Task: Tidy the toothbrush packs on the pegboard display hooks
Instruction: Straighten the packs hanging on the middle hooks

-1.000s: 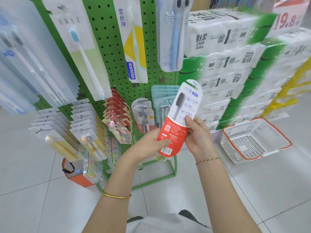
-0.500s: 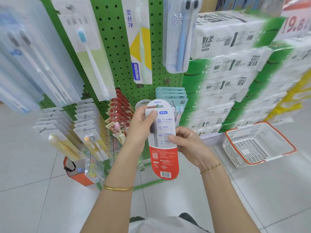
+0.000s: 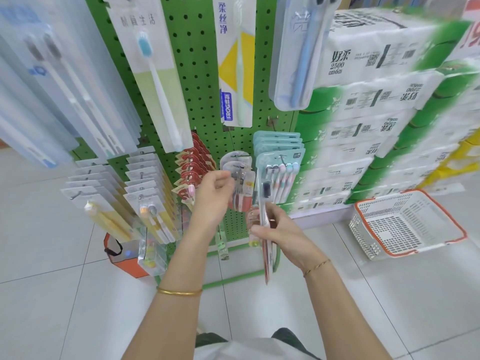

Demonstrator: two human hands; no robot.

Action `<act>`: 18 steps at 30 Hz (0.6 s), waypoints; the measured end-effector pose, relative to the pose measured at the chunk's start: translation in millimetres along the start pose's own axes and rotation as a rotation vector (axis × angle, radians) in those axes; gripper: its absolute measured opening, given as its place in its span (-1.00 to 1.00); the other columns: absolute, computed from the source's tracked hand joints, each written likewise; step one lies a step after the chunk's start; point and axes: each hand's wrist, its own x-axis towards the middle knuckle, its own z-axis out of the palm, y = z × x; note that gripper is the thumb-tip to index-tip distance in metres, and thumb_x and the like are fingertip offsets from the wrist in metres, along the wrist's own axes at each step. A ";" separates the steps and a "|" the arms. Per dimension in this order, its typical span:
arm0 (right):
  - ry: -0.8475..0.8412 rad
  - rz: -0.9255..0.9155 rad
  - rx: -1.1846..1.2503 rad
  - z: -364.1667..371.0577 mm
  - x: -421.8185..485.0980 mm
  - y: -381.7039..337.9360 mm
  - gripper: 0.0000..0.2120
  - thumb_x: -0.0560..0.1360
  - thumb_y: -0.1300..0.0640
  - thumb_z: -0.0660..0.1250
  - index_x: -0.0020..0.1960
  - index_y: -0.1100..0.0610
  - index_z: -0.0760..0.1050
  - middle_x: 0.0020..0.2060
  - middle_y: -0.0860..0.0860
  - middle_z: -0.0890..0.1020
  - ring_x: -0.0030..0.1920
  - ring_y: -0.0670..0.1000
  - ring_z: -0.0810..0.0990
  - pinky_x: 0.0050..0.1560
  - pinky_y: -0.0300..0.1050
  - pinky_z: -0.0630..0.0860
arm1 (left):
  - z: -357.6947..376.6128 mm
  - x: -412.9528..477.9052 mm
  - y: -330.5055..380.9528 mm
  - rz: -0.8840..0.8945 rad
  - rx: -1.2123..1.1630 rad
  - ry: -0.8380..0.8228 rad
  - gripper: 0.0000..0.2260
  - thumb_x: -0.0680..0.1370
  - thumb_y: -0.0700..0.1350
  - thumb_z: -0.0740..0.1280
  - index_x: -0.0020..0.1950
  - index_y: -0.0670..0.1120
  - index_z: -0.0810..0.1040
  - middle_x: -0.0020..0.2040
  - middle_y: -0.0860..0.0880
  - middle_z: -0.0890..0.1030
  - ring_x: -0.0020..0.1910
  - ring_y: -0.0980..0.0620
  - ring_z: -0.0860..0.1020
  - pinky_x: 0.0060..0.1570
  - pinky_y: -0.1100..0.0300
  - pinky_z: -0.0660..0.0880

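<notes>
My right hand [image 3: 281, 236] grips a red-and-white toothbrush pack [image 3: 265, 214], turned edge-on and upright in front of the green pegboard [image 3: 197, 74]. My left hand [image 3: 214, 197] reaches to a hook of grey-and-red hanging packs [image 3: 241, 193]. Its thumb and fingers pinch at their left edge. Teal multi-brush packs [image 3: 280, 172] hang just right of that hook, behind the held pack. Red packs [image 3: 192, 165] hang to the left of my left hand.
Large toothbrush packs [image 3: 155, 81] hang on the upper hooks. Rows of yellow-handled packs [image 3: 104, 209] fill the lower left. Stacked tissue bundles [image 3: 376, 105] stand at the right, with a white basket [image 3: 448, 216] on the floor. An orange box [image 3: 122, 261] sits under the rack.
My left hand let go of the held pack and moved up to the hanging grey-and-red packs. My right hand turned the pack edge-on and keeps it alone.
</notes>
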 end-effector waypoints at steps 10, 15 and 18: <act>0.645 -0.116 -0.435 53.9 43.8 7.7 -0.01 0.13 -0.05 0.64 0.36 0.27 0.21 0.17 0.13 0.37 0.18 0.09 0.34 0.12 -0.06 0.38 | -24.1 18.4 3.6 0.097 0.209 0.064 -0.77 0.60 -0.27 0.20 0.23 -0.10 0.48 0.12 0.05 0.52 0.14 0.09 0.49 0.22 0.17 0.42; 0.766 -0.103 -0.434 73.6 66.9 20.2 0.02 0.14 -0.05 0.63 0.38 0.34 0.19 0.19 0.20 0.40 0.22 0.19 0.35 0.17 -0.05 0.30 | -30.6 25.2 3.2 0.108 0.249 0.017 -0.75 0.59 -0.28 0.18 0.22 -0.07 0.49 0.14 0.04 0.53 0.08 0.12 0.48 0.15 0.12 0.48; 0.829 -0.099 -0.412 80.0 80.8 22.4 0.00 0.13 -0.03 0.64 0.35 0.35 0.21 0.17 0.21 0.41 0.17 0.19 0.37 0.12 -0.05 0.30 | -32.8 29.8 3.9 0.118 0.266 0.002 -0.73 0.58 -0.31 0.17 0.21 -0.09 0.49 0.12 0.03 0.53 0.06 0.12 0.48 0.16 0.18 0.45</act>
